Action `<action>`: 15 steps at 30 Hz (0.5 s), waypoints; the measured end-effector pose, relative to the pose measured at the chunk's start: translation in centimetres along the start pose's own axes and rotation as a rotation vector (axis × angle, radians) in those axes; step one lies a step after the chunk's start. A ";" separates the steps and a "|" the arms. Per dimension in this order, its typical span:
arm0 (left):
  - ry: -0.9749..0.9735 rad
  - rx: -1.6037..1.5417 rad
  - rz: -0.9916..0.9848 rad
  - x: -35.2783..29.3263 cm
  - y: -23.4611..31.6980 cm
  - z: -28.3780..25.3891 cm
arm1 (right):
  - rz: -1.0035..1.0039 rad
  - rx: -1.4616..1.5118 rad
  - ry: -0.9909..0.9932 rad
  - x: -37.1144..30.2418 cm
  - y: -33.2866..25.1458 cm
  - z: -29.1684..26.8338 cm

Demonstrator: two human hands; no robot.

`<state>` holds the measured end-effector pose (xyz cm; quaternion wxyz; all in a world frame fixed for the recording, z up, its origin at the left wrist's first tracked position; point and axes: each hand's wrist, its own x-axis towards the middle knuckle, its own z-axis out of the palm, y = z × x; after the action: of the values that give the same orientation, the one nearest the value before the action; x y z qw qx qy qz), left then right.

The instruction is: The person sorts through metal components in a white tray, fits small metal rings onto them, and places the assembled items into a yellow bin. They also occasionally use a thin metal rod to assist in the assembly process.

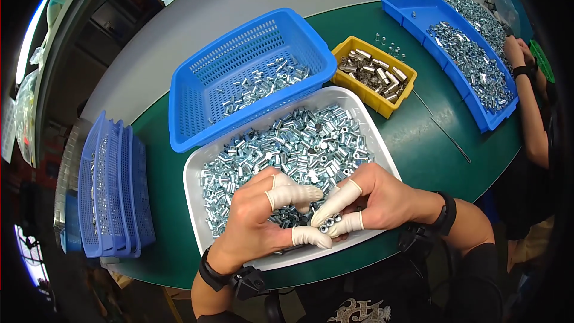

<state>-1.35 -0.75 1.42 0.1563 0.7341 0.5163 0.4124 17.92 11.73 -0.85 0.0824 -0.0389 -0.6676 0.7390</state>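
Observation:
Several small silver rivet nuts (329, 222) sit in a row between the thumb and fingers of my right hand (382, 198), their round open ends showing. My left hand (254, 214) is curled close beside them, its thumb tip against the row. A small dark piece shows at its index fingertip, too hidden to name. White finger cots cover the thumbs and some fingers of both hands. Both hands are over the near edge of a white tray (192, 203), which holds a heap of loose rivet nuts (287, 146).
Behind the tray stand a blue perforated basket (197, 84) and a yellow bin (382, 107) of metal sleeves. Stacked blue baskets (134, 191) are at left. A thin rod (449, 137) lies at right, near a blue tray (412, 21). Another person's arm (529, 104) reaches in there.

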 end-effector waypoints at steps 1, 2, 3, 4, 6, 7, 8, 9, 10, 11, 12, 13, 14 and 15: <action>0.000 -0.004 -0.003 0.1 -0.1 -0.1 | -0.072 -0.099 0.022 0.0 0.2 0.0; -0.033 -0.036 -0.028 0.4 -0.1 -0.3 | -0.065 -0.096 0.021 -0.2 0.2 0.1; -0.065 -0.066 -0.060 0.5 0.0 -0.8 | -0.040 -0.130 0.022 -0.3 0.1 0.3; -0.096 -0.098 -0.094 0.5 0.0 -1.2 | -0.014 -0.164 0.023 -0.4 -0.2 0.4; 0.014 -0.145 -0.157 0.3 -0.3 -2.0 | 0.034 -0.186 0.014 -0.7 -0.5 0.5; 0.121 -0.184 -0.206 0.1 -0.6 -2.1 | 0.076 -0.220 0.012 -0.9 -0.6 0.5; 0.130 -0.197 -0.224 0.1 -1.0 -2.1 | 0.117 -0.259 0.007 -1.0 -0.9 0.4; 0.155 0.015 -0.270 0.1 -1.4 -1.9 | 0.159 -0.298 0.000 -1.1 -1.1 0.3; 0.174 0.227 -0.316 0.0 -1.8 -1.8 | 0.179 -0.291 -0.014 -1.1 -1.0 0.2; 0.186 0.441 -0.361 -0.2 -2.3 -1.6 | 0.200 -0.281 -0.016 -1.1 -0.9 0.1; 0.188 0.431 -0.383 -0.3 -2.5 -1.5 | 0.220 -0.272 -0.018 -1.0 -0.8 0.0; 0.186 0.466 -0.381 -0.4 -2.6 -1.5 | 0.241 -0.262 -0.015 -1.0 -0.7 -0.1; 0.183 0.501 -0.378 -0.5 -2.6 -1.6 | 0.259 -0.254 -0.024 -1.0 -0.7 -0.2; 0.179 0.537 -0.374 -0.5 -2.6 -1.6 | 0.252 -0.254 -0.045 -1.0 -0.7 -0.3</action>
<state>-4.25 -0.47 0.44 -0.0155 0.6025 0.7440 0.2886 18.95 11.89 -0.18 -0.0313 -0.1159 -0.7471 0.6538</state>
